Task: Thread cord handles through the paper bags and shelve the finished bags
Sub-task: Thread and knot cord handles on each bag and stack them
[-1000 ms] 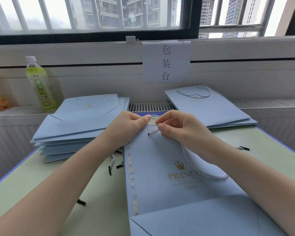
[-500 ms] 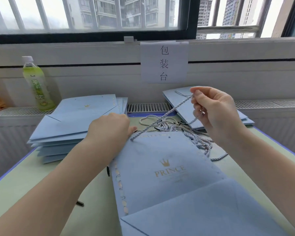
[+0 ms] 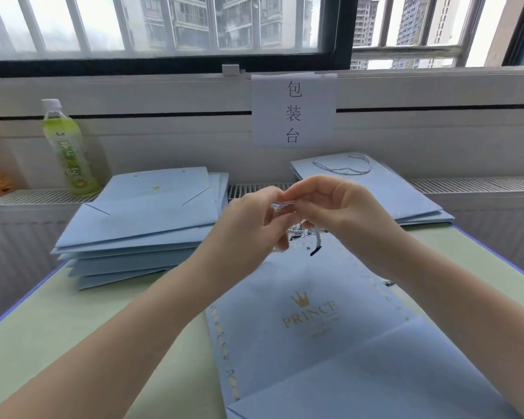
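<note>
The table [image 3: 73, 313] shows bare green surface left of the flat paper bag [image 3: 315, 328], whose lower end runs off the near edge of view; a stack of flat bags [image 3: 139, 225] fills the far left, corded bags [image 3: 384, 189] the far right. Both the left hand [image 3: 251, 225] and the right hand [image 3: 342, 207] pinch the cord [image 3: 283, 204] above the bag's top edge. Half a second ago the right hand was raised alone, drawing cord out.

We are pinching a twisted cord [image 3: 285, 204] between our left hand [image 3: 251, 225] and right hand [image 3: 342, 213], its black tip [image 3: 315, 251] dangling above the flat blue Prince paper bag [image 3: 330, 328] lying on the green table [image 3: 73, 328].
</note>
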Available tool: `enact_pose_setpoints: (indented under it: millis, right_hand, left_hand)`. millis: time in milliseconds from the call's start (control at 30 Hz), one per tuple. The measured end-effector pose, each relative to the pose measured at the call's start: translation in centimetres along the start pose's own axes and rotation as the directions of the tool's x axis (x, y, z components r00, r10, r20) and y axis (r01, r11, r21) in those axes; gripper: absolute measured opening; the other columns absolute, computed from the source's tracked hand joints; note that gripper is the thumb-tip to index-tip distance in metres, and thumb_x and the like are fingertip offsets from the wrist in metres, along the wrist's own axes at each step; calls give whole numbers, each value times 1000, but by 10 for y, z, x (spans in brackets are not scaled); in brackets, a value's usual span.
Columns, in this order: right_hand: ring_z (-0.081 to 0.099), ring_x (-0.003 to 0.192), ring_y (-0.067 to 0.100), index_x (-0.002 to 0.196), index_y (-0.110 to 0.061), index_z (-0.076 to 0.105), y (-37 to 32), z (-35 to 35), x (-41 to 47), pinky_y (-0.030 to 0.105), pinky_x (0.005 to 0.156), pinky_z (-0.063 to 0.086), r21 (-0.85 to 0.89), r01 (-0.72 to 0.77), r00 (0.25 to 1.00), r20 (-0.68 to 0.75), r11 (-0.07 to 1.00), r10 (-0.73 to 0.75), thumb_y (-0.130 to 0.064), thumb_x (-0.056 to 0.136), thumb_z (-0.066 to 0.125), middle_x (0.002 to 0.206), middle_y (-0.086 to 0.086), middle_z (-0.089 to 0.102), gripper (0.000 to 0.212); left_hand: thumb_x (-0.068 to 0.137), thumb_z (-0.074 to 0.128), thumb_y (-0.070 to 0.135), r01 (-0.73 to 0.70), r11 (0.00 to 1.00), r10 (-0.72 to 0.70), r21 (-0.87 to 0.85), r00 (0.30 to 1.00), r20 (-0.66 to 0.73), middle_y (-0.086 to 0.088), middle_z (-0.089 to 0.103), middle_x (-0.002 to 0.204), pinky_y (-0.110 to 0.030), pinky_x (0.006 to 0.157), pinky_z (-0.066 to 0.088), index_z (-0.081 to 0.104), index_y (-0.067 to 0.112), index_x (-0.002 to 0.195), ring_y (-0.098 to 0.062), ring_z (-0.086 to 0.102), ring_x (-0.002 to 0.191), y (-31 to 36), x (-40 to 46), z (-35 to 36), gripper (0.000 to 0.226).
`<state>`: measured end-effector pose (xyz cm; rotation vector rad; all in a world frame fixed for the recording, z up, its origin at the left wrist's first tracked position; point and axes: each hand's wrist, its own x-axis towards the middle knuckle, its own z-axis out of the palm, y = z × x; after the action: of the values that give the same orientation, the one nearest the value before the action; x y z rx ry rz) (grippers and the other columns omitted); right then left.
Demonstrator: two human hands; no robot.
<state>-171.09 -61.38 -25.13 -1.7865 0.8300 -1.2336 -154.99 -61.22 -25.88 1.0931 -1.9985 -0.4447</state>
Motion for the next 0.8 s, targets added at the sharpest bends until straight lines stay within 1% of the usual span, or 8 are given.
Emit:
enact_pose_setpoints:
  millis: [100, 200, 267, 367, 467, 600, 700, 800]
  right_hand:
    - [67, 77, 13, 89, -14, 63, 7, -4, 2, 26, 75, 53, -376, 108, 991, -27, 920, -128, -10, 90, 61, 81, -1, 71, 4]
    - [58, 75, 19, 90, -14, 64, 20, -9, 2, 42, 72, 48, -750, 139, 981, 17, 646, -191, -22, 94, 56, 76, -6, 67, 11]
    - [52, 78, 21, 88, -14, 67, 24, -10, 2, 40, 68, 45, -802, 206, 964, 67, 561, -257, -25, 95, 53, 79, -4, 63, 20]
    - [45, 73, 20, 82, -16, 65, 21, -10, 2, 33, 60, 36, -827, 195, 958, 44, 528, -284, -27, 94, 55, 71, -7, 47, 20]
    - [51, 63, 16, 87, -12, 66, 21, -18, 5, 32, 61, 42, -722, -19, 992, -103, 691, -80, -10, 93, 52, 59, -8, 52, 16]
    - [66, 78, 13, 91, -11, 70, 16, -23, 9, 25, 77, 52, -292, -297, 954, -127, 909, 271, 16, 83, 32, 85, 6, 70, 47]
    - [66, 72, 11, 93, -9, 68, 14, -25, 10, 22, 70, 51, -30, -394, 916, -95, 919, 389, 1, 95, 40, 85, 6, 70, 30]
    - [58, 62, 9, 85, -12, 68, 13, -25, 9, 18, 61, 47, -44, -339, 935, -125, 940, 331, -21, 97, 51, 71, 2, 64, 22]
  left_hand:
    - [96, 53, 18, -26, 999, 30, 47, 996, -82, 4, 46, 49, -26, 49, 37, 67, 15, 88, -9, 40, 44, -4, 1, 1, 16]
    - [96, 52, 20, -48, 999, 47, 0, 974, -222, 3, 40, 50, -30, 50, 28, 64, 20, 78, -11, 31, 46, -3, 3, -6, 22]
    - [94, 53, 26, -77, 995, 58, -69, 968, -244, 3, 41, 49, -28, 50, 30, 65, 21, 76, -12, 35, 47, 1, 2, -10, 22]
    - [97, 49, 25, -20, 956, -6, -293, 996, -90, 7, 58, 54, -17, 57, 42, 70, 15, 78, -9, 53, 55, 9, 1, -8, 29]
    - [96, 45, 32, 126, 972, -108, -199, 989, 98, 6, 72, 82, -15, 74, 47, 73, 13, 85, -3, 65, 80, -2, -1, 8, 35]
    - [95, 52, 18, 99, 965, -128, 242, 986, 107, 1, 66, 114, -34, 93, 43, 68, 17, 109, -15, 56, 108, -29, -5, 29, 22]
    - [92, 57, 27, 127, 934, -179, 333, 975, 130, 2, 61, 122, -36, 97, 41, 60, 22, 120, -17, 51, 116, -29, -6, 31, 29]
    - [89, 61, 32, 151, 936, -177, 319, 983, 55, 1, 61, 115, -30, 92, 40, 60, 23, 118, -16, 51, 111, -22, -5, 27, 30]
